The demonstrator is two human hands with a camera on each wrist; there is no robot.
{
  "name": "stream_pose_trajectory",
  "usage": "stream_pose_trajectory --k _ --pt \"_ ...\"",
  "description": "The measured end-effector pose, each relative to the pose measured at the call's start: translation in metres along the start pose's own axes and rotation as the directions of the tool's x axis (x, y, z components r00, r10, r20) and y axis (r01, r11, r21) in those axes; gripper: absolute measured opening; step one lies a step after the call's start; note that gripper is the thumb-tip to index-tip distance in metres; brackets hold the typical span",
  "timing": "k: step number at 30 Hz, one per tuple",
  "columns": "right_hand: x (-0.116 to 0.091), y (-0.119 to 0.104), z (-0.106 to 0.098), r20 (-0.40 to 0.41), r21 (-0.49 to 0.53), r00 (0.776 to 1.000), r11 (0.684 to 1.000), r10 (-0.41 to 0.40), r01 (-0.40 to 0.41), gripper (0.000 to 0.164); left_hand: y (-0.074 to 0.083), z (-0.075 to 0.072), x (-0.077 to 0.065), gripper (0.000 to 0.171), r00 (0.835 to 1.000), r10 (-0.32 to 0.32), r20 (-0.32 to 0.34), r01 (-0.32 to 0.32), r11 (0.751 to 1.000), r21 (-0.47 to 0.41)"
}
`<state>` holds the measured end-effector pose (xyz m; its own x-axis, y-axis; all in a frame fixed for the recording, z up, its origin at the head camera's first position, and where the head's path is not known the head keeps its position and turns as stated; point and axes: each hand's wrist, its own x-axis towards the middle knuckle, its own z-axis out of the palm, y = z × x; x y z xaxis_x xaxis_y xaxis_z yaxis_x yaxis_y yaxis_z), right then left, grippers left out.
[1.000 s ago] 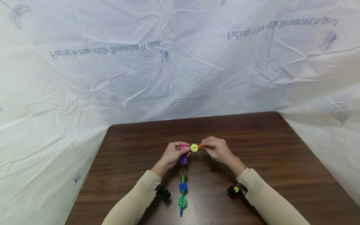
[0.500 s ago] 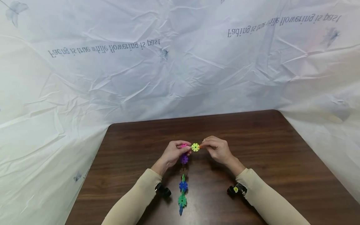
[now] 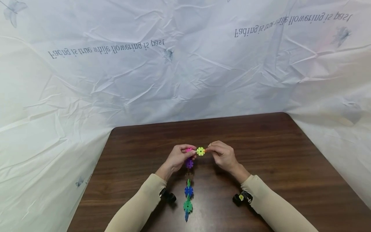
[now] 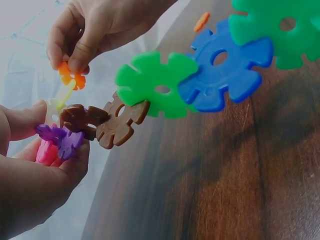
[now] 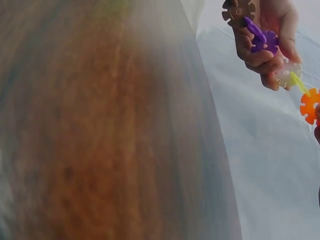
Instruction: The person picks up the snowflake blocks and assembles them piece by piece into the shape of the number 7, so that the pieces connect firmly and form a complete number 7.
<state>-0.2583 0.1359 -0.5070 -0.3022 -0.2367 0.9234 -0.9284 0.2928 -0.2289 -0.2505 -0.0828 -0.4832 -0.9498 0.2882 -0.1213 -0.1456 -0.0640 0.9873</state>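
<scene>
A chain of interlocking snowflake discs hangs down from my left hand, whose thumb and fingers pinch it near the white disc and pink disc. Below these come a purple disc, brown discs, a light green disc, a blue disc and a green disc. A yellow disc joins the white one on the right. My right hand pinches the orange disc slotted to the yellow disc's other side, its grip partly hidden in the right wrist view.
The dark wooden table lies under both hands. Beyond it hangs a creased white sheet with printed lettering. A loose small orange piece shows past the chain in the left wrist view. Black cameras are strapped to both wrists.
Both hands keep their grips on the chain. My right wrist has shifted slightly left, and the yellow disc has barely moved.
</scene>
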Motion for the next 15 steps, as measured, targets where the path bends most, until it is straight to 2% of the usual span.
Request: stream_pose_trajectory --k 15 --pt "0.0029 -0.0059 0.0027 0.005 -0.083 1.000 0.996 -0.012 0.012 0.020 -0.0004 0.0021 -0.0017 0.022 1.000 -0.006 -0.007 0.006 1.000 0.000"
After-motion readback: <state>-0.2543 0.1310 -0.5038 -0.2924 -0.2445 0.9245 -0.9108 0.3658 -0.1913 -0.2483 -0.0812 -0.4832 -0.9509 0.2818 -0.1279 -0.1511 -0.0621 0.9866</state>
